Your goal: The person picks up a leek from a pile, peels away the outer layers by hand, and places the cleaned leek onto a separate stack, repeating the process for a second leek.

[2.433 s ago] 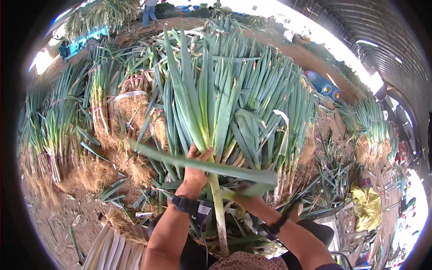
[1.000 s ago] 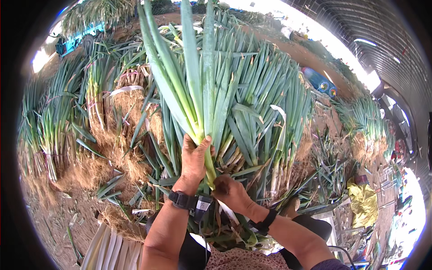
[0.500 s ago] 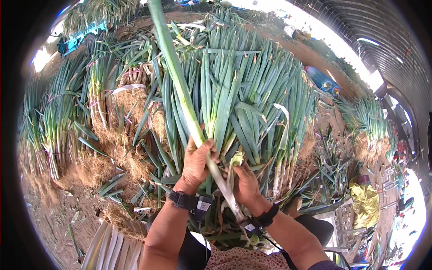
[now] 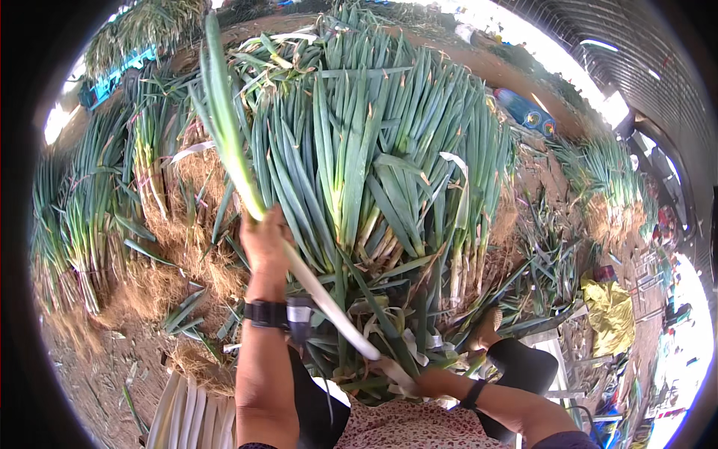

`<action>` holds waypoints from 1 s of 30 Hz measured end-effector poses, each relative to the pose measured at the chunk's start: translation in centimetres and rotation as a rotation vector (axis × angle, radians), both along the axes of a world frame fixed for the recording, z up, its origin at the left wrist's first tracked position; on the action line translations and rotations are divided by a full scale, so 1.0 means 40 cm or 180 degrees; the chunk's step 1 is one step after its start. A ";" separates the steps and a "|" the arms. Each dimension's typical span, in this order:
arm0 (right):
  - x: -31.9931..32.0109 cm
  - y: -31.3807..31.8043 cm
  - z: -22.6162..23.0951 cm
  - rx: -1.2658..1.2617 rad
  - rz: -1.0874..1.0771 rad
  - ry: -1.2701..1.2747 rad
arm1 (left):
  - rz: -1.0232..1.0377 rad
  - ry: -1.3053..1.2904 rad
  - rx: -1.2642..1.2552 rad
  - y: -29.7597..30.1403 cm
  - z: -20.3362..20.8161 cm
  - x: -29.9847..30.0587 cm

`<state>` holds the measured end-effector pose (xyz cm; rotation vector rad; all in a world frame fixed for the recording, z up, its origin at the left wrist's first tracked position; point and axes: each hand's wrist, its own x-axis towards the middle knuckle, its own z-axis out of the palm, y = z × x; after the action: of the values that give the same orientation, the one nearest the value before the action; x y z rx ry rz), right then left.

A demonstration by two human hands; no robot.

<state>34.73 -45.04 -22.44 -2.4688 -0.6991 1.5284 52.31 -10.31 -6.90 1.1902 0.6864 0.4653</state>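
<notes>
The left hand (image 4: 263, 241) grips a leek (image 4: 320, 293) mid-stem, green leaves (image 4: 226, 112) rising beyond it, white end (image 4: 362, 341) slanting down beside the right hand (image 4: 437, 383), too blurred to tell whether closed.

curved ribbed grey roof (image 4: 651, 82) at upper right, bright strip (image 4: 599, 45) along it. white daylight (image 4: 535, 37) glaring beside roof. brown dirt floor (image 4: 82, 374) showing at lower left. blue cart (image 4: 120, 77) at upper left.
</notes>
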 end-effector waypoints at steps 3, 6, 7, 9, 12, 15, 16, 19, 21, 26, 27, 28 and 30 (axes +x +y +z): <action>-0.110 -0.194 -0.074 -0.0309 0.0228 0.0637 | 0.0364 -0.0005 -0.0290 0.098 0.015 0.017; 0.067 -0.077 0.098 0.0276 -0.0306 0.0147 | 0.0113 -0.0533 -0.0347 0.079 -0.012 0.011; 0.120 0.014 0.173 -0.0037 -0.0285 -0.0063 | 0.0245 -0.0565 -0.0560 0.077 -0.017 0.017; 0.181 0.093 0.208 0.0951 -0.1040 -0.0665 | 0.0100 -0.0770 -0.0817 0.064 -0.044 0.023; 0.197 0.151 0.206 0.2226 -0.1894 -0.0788 | 0.0011 -0.0790 -0.1115 0.067 -0.040 0.025; 0.198 0.220 0.253 0.1829 -0.1844 -0.0561 | -0.0044 -0.0875 -0.1246 0.064 -0.037 0.026; 0.194 0.239 0.267 0.1488 -0.1679 -0.0564 | -0.0054 -0.0922 -0.1265 0.066 -0.036 0.025; 0.202 0.279 0.267 0.1275 -0.1352 -0.0341 | -0.0113 -0.0960 -0.1125 0.070 -0.021 0.018; 0.199 0.300 0.266 0.1130 -0.1001 -0.0390 | -0.0179 -0.0957 -0.0987 0.064 -0.011 0.013; 0.181 0.341 0.255 0.0894 -0.0597 -0.0942 | -0.0362 -0.1154 -0.0918 0.053 0.009 -0.002; 0.177 0.345 0.249 0.0891 -0.0636 -0.0945 | -0.0351 -0.1100 -0.0917 0.058 0.008 -0.005; 0.172 0.347 0.245 0.0926 -0.0596 -0.0977 | -0.0339 -0.1049 -0.0915 0.063 0.006 -0.010; 0.161 0.346 0.230 0.0874 -0.0529 -0.1106 | -0.0343 -0.1088 -0.0952 0.061 0.008 -0.022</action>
<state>41.18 -31.21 -13.23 -2.5239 -0.6799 0.8888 51.45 -7.88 -6.58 0.8342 0.3783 0.4442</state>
